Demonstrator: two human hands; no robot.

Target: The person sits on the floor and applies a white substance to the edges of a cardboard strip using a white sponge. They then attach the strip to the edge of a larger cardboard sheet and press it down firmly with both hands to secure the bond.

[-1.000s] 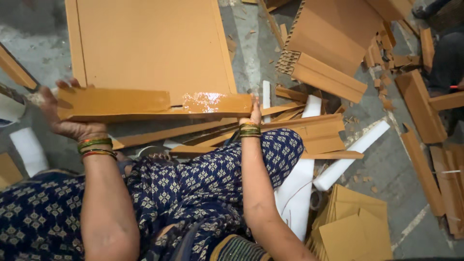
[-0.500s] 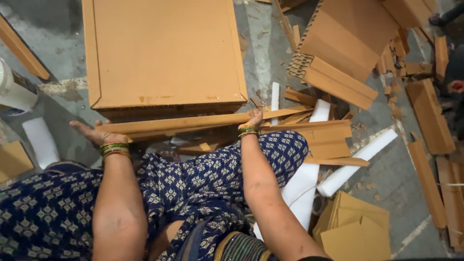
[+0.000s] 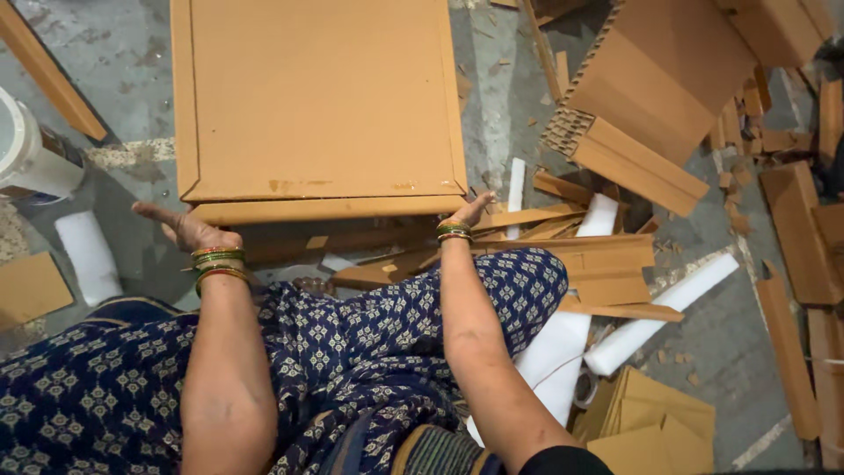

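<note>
A large flat brown cardboard panel (image 3: 316, 97) lies on the concrete floor in front of me. A long cardboard strip (image 3: 325, 210) runs along its near edge. My left hand (image 3: 186, 230), with bangles on the wrist, is spread open at the strip's left end, fingers pointing left, holding nothing. The fingertips of my right hand (image 3: 466, 213) touch the strip's right end at the panel's near right corner. My lap, in dark blue patterned cloth (image 3: 369, 334), is just below the strip.
A white bucket (image 3: 26, 154) and a white foam roll (image 3: 88, 255) sit at the left. Loose cardboard strips (image 3: 598, 264), white tubes (image 3: 659, 308) and a folded cardboard piece (image 3: 651, 79) crowd the right. Stacked cardboard sheets (image 3: 651, 422) lie bottom right.
The strip both hands held up a second ago now rests against the panel's near edge. My hands have let go of it and opened at its ends.
</note>
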